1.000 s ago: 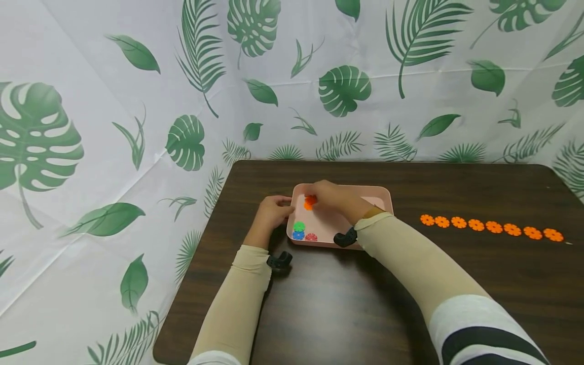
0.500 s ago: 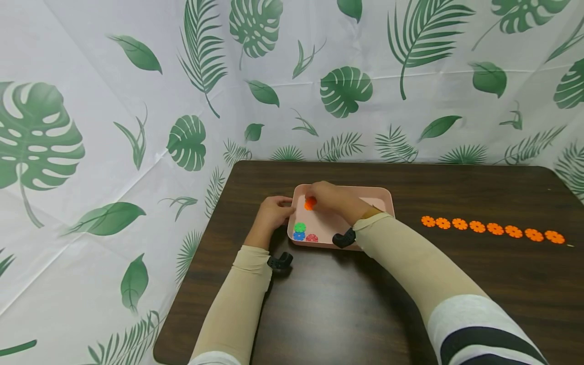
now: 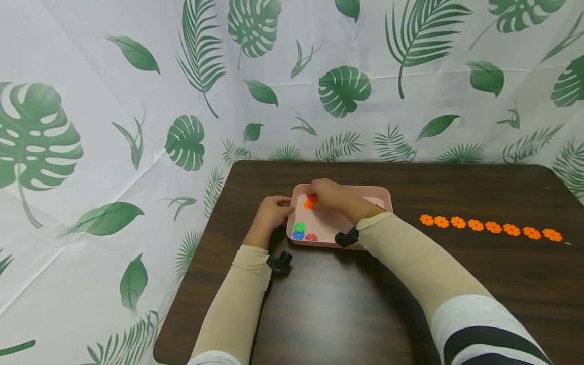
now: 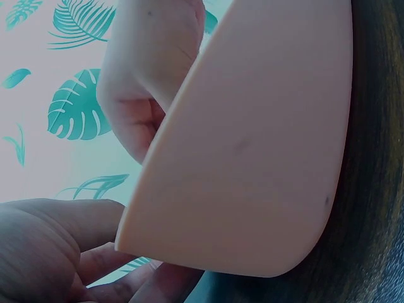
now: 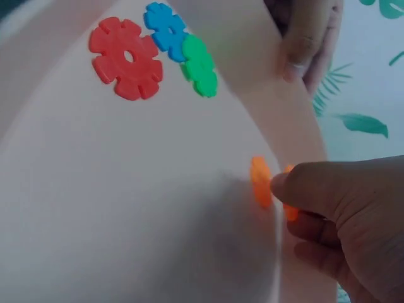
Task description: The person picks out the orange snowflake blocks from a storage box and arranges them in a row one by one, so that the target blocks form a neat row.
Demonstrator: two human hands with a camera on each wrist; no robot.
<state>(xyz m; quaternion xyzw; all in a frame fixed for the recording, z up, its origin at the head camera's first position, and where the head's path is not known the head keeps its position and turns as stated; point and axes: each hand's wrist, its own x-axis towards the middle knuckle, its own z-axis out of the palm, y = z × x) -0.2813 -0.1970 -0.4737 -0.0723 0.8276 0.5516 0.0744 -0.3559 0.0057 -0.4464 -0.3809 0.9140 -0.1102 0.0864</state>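
A shallow pink tray (image 3: 335,223) stands on the dark wooden table. At its left wall, my left hand (image 3: 271,213) holds the rim, the thumb at the inner side in the right wrist view. My right hand (image 3: 330,195) is over the tray's far left part and pinches an orange notched disc (image 5: 290,196) between thumb and fingers. Just beside that, a second orange disc (image 5: 261,182) is in the tray. Near the tray's front left corner lie a green disc (image 5: 199,65), a blue disc (image 5: 166,30) and a red disc (image 5: 126,58).
To the right of the tray, several orange discs (image 3: 475,224) form a row across the table (image 3: 347,304). A small pale scrap (image 3: 568,243) lies by the row's right end. A leaf-printed white cloth (image 3: 283,50) hangs behind the table and along its left side.
The right hand has shifted slightly up and away from the orange disc in the tray, with an orange disc between its fingers. The left hand has stayed at the tray's rim.
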